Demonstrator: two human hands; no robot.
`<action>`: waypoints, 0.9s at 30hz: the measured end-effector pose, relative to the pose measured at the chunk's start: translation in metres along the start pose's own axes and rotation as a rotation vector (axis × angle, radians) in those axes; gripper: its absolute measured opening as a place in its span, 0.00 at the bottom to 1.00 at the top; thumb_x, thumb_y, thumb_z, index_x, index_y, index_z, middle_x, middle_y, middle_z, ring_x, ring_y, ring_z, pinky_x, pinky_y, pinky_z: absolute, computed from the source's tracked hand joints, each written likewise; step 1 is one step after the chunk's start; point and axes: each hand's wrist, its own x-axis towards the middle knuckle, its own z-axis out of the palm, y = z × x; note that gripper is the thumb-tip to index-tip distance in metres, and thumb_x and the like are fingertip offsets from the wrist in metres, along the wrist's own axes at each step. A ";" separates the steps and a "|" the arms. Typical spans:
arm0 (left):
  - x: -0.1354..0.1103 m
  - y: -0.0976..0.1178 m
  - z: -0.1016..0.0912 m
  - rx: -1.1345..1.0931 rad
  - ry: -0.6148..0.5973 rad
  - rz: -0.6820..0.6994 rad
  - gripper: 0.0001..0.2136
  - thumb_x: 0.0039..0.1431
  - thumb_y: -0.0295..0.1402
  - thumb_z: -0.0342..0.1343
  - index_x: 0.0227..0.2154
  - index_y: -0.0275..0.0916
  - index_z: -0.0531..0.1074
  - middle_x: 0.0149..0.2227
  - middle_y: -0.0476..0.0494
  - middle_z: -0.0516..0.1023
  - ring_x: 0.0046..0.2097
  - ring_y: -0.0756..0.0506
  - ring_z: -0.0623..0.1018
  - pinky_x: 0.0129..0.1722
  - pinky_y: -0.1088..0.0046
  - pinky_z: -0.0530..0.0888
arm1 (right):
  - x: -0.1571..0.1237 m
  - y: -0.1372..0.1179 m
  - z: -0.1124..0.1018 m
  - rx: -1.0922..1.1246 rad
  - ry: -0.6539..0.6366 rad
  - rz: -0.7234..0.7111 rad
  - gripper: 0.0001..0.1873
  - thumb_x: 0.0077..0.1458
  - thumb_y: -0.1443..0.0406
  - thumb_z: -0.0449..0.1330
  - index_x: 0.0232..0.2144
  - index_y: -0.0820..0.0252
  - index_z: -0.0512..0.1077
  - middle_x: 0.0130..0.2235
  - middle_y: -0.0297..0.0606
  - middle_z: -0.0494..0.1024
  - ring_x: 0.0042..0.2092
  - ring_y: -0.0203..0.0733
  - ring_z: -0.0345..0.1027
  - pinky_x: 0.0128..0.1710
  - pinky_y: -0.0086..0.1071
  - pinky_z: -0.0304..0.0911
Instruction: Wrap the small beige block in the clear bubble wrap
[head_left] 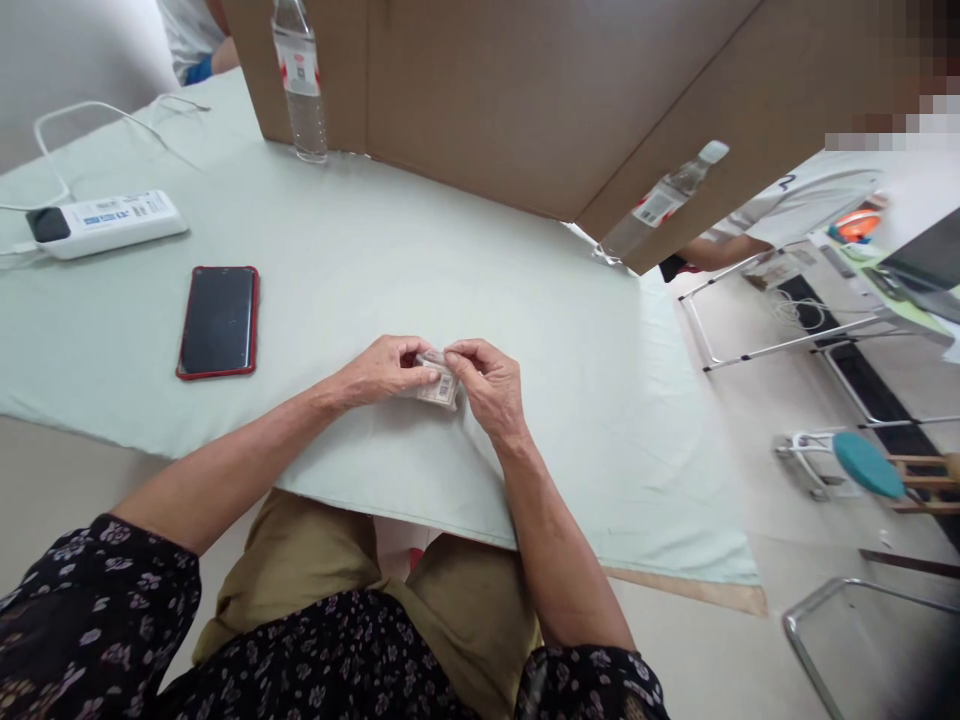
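Note:
Near the front edge of the cloth-covered table (480,270), both hands hold a small clear plastic packet (441,388) with a printed, barcoded label. My left hand (386,370) grips its left side, thumb across the front. At its upper right, my right hand (487,382) pinches the top edge between thumb and fingertips. What lies inside the packet is too small to make out. Left of my hands, a dark-screened phone (219,322) in a red case lies flat on the cloth.
A large cardboard panel (480,100) stands along the back, with a water bottle (300,85) upright at left and another bottle (660,205) at right. A white power bank (109,222) with cables lies at far left. Beyond the right edge are a teal stool (868,464) and another person (795,200).

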 end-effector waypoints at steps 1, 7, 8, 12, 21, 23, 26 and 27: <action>0.001 -0.001 0.000 0.007 0.029 0.001 0.19 0.50 0.43 0.61 0.41 0.34 0.77 0.33 0.45 0.79 0.34 0.47 0.75 0.34 0.72 0.71 | -0.001 0.000 0.001 -0.029 0.001 -0.031 0.06 0.56 0.61 0.62 0.32 0.55 0.78 0.35 0.34 0.82 0.37 0.39 0.74 0.43 0.35 0.70; 0.005 -0.006 -0.002 0.161 0.195 0.063 0.19 0.53 0.45 0.57 0.39 0.35 0.80 0.33 0.45 0.78 0.32 0.49 0.73 0.32 0.72 0.69 | -0.006 0.010 0.009 -0.302 0.005 -0.285 0.11 0.64 0.61 0.57 0.39 0.52 0.80 0.43 0.40 0.83 0.47 0.44 0.76 0.52 0.41 0.69; 0.005 -0.007 -0.003 0.144 0.177 0.050 0.20 0.53 0.45 0.56 0.40 0.35 0.80 0.33 0.45 0.79 0.32 0.48 0.73 0.32 0.72 0.70 | -0.007 0.012 0.009 -0.364 0.001 -0.319 0.12 0.65 0.61 0.56 0.41 0.52 0.81 0.45 0.41 0.83 0.49 0.45 0.76 0.53 0.43 0.68; 0.005 -0.006 -0.008 0.105 0.139 0.009 0.19 0.52 0.41 0.56 0.42 0.34 0.80 0.39 0.42 0.81 0.37 0.45 0.77 0.36 0.71 0.73 | -0.011 0.018 0.004 -0.620 -0.065 -0.499 0.13 0.65 0.58 0.59 0.48 0.51 0.79 0.51 0.43 0.81 0.58 0.52 0.71 0.58 0.49 0.62; 0.005 -0.006 -0.009 0.104 0.150 -0.012 0.21 0.48 0.38 0.55 0.43 0.34 0.79 0.34 0.45 0.80 0.35 0.46 0.77 0.36 0.70 0.72 | -0.014 0.022 0.006 -0.740 -0.081 -0.548 0.12 0.67 0.59 0.57 0.49 0.50 0.76 0.60 0.46 0.74 0.63 0.56 0.64 0.59 0.51 0.57; 0.005 -0.006 -0.009 0.088 0.146 -0.013 0.21 0.48 0.38 0.55 0.43 0.35 0.79 0.34 0.45 0.79 0.35 0.46 0.76 0.35 0.71 0.72 | -0.013 0.023 0.008 -0.725 -0.063 -0.539 0.11 0.67 0.59 0.57 0.47 0.50 0.76 0.58 0.45 0.76 0.61 0.54 0.65 0.59 0.51 0.57; 0.005 -0.005 -0.009 0.085 0.152 -0.007 0.20 0.48 0.38 0.55 0.43 0.35 0.79 0.34 0.45 0.79 0.35 0.47 0.76 0.35 0.71 0.71 | -0.012 0.025 0.011 -0.693 -0.043 -0.521 0.10 0.67 0.58 0.56 0.45 0.51 0.76 0.55 0.44 0.77 0.59 0.53 0.67 0.59 0.50 0.57; 0.005 -0.005 -0.009 0.085 0.154 -0.006 0.20 0.48 0.38 0.55 0.43 0.35 0.79 0.34 0.45 0.79 0.35 0.47 0.75 0.35 0.71 0.71 | -0.013 0.025 0.012 -0.688 -0.038 -0.521 0.10 0.67 0.58 0.56 0.44 0.51 0.76 0.55 0.44 0.78 0.58 0.52 0.67 0.58 0.49 0.57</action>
